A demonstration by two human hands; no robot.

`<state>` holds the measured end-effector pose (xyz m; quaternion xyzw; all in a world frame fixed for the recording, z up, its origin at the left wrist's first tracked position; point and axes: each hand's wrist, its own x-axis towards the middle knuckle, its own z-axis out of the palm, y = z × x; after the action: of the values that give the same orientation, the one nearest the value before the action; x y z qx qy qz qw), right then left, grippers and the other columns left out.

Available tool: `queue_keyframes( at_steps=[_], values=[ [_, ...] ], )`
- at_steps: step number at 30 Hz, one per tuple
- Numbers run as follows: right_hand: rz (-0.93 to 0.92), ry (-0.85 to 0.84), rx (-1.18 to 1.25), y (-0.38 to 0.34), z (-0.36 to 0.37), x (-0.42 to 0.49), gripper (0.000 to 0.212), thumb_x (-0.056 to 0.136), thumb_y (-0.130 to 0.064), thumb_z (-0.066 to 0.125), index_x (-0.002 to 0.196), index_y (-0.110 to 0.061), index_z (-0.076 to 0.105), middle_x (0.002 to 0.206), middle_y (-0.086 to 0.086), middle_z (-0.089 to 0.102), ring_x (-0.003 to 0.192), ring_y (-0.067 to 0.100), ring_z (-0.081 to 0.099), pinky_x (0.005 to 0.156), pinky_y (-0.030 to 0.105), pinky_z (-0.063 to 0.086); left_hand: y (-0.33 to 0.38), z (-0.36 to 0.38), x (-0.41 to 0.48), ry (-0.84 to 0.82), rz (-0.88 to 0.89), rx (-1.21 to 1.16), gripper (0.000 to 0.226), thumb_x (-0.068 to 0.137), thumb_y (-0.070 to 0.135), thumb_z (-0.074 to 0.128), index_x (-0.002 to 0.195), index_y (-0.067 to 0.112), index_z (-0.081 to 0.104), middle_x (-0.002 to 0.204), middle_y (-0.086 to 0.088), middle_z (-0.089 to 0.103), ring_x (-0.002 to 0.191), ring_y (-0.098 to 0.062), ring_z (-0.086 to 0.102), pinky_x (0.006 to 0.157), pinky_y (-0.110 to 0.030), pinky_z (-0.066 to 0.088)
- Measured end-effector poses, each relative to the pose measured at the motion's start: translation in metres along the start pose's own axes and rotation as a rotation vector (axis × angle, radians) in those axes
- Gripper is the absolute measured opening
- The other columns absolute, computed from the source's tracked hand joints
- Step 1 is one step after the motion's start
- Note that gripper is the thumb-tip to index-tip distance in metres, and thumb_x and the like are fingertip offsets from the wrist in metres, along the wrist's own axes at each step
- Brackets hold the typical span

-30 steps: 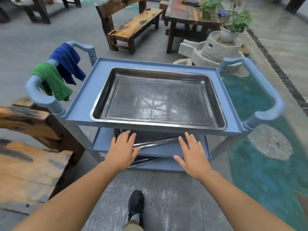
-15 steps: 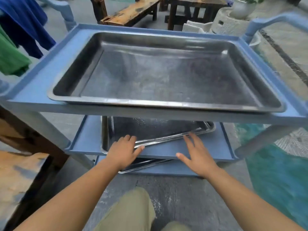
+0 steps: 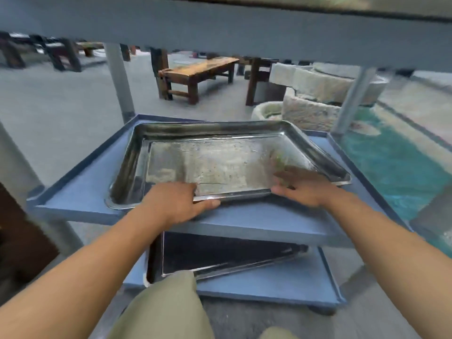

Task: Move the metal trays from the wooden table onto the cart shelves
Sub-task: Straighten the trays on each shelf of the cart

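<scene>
While the view looks in under the top shelf, a metal tray lies on the blue middle shelf, turned askew so that its right corner reaches toward the shelf's right edge. The left hand grips the tray's near rim: its fingers lie pressed together over the rim on the inside, and the thumb stretches along the outside, just above the shelf. The right hand rests on the same rim further right, fingers slightly spread and reaching into the tray; it is motion-blurred, so I cannot tell whether it pinches the rim or only touches it. A second tray sits crooked on the bottom shelf. A knee in khaki trousers shows at the bottom edge. A wooden bench and a stone mill stand beyond the shelves.
</scene>
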<state>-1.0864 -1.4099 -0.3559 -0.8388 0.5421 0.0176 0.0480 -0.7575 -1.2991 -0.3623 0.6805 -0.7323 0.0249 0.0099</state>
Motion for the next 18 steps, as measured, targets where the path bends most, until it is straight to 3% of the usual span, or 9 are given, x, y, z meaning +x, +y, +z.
queue_keyframes(
  at_steps=[2, 4, 6, 9, 12, 15, 17, 18],
  values=[
    [-0.016, -0.034, -0.018, -0.003, -0.002, -0.002, 0.103, 0.060, -0.101, 0.007, 0.144, -0.047, 0.032, 0.137, -0.013, 0.054, 0.130, 0.022, 0.048, 0.089, 0.037, 0.038, 0.001, -0.001, -0.001, 0.024, 0.015, 0.020, 0.099, 0.061, 0.098, 0.005, 0.103, 0.027, 0.061, 0.092, -0.002, 0.067, 0.094, -0.027, 0.064, 0.077, -0.040, 0.051],
    [-0.029, -0.040, -0.016, -0.008, -0.006, -0.005, 0.093, 0.062, -0.100, 0.007, 0.125, -0.047, 0.051, 0.122, -0.015, 0.062, 0.118, 0.024, 0.056, 0.080, 0.033, 0.040, 0.001, -0.003, -0.001, 0.028, 0.014, 0.021, 0.089, 0.062, 0.097, 0.005, 0.081, 0.026, 0.055, 0.070, 0.003, 0.053, 0.077, -0.024, 0.059, 0.067, -0.038, 0.048],
    [-0.025, -0.042, -0.005, -0.012, -0.008, -0.004, 0.087, 0.061, -0.101, 0.009, 0.090, -0.037, 0.060, 0.096, -0.014, 0.067, 0.095, 0.021, 0.062, 0.071, 0.031, 0.042, -0.002, -0.002, 0.002, 0.032, 0.021, 0.022, 0.092, 0.064, 0.097, 0.005, 0.072, 0.021, 0.057, 0.064, 0.004, 0.052, 0.068, -0.021, 0.056, 0.063, -0.036, 0.048],
    [0.015, -0.006, 0.016, -0.018, -0.004, 0.001, 0.087, 0.058, -0.102, 0.010, 0.070, -0.029, 0.055, 0.074, -0.012, 0.061, 0.075, 0.012, 0.057, 0.068, 0.033, 0.044, -0.014, 0.002, 0.013, 0.074, 0.042, 0.015, 0.092, 0.063, 0.099, 0.006, 0.064, 0.022, 0.057, 0.063, 0.004, 0.057, 0.062, -0.015, 0.056, 0.059, -0.034, 0.046],
    [0.061, -0.015, 0.033, -0.030, -0.002, 0.000, 0.087, 0.055, -0.103, 0.007, 0.064, -0.028, 0.050, 0.071, -0.011, 0.058, 0.072, 0.011, 0.055, 0.067, 0.032, 0.043, -0.031, 0.003, 0.029, 0.053, 0.082, 0.012, 0.084, 0.061, 0.100, 0.007, 0.063, 0.029, 0.052, 0.066, 0.007, 0.059, 0.064, -0.015, 0.055, 0.057, -0.032, 0.038],
    [0.068, -0.013, 0.027, -0.038, -0.002, 0.001, 0.083, 0.054, -0.103, 0.006, 0.061, -0.029, 0.044, 0.069, -0.012, 0.052, 0.070, 0.010, 0.053, 0.065, 0.031, 0.041, -0.048, 0.006, 0.044, 0.050, 0.103, -0.027, 0.087, 0.058, 0.102, 0.010, 0.073, 0.033, 0.061, 0.072, 0.010, 0.064, 0.070, -0.014, 0.059, 0.065, -0.031, 0.048],
    [0.056, -0.009, 0.017, -0.038, -0.001, 0.002, 0.085, 0.053, -0.103, 0.006, 0.068, -0.030, 0.049, 0.078, -0.011, 0.056, 0.082, 0.015, 0.059, 0.066, 0.032, 0.041, -0.055, 0.010, 0.053, 0.070, 0.114, -0.034, 0.094, 0.057, 0.102, 0.010, 0.087, 0.035, 0.068, 0.085, 0.009, 0.070, 0.080, -0.016, 0.063, 0.075, -0.034, 0.053],
    [0.045, -0.015, 0.015, -0.038, 0.000, 0.003, 0.091, 0.053, -0.103, 0.007, 0.081, -0.032, 0.057, 0.093, -0.009, 0.062, 0.096, 0.019, 0.061, 0.072, 0.034, 0.042, -0.058, 0.011, 0.057, 0.084, 0.122, -0.032, 0.096, 0.057, 0.102, 0.010, 0.092, 0.035, 0.069, 0.091, 0.009, 0.072, 0.085, -0.017, 0.064, 0.078, -0.034, 0.053]
  ],
)
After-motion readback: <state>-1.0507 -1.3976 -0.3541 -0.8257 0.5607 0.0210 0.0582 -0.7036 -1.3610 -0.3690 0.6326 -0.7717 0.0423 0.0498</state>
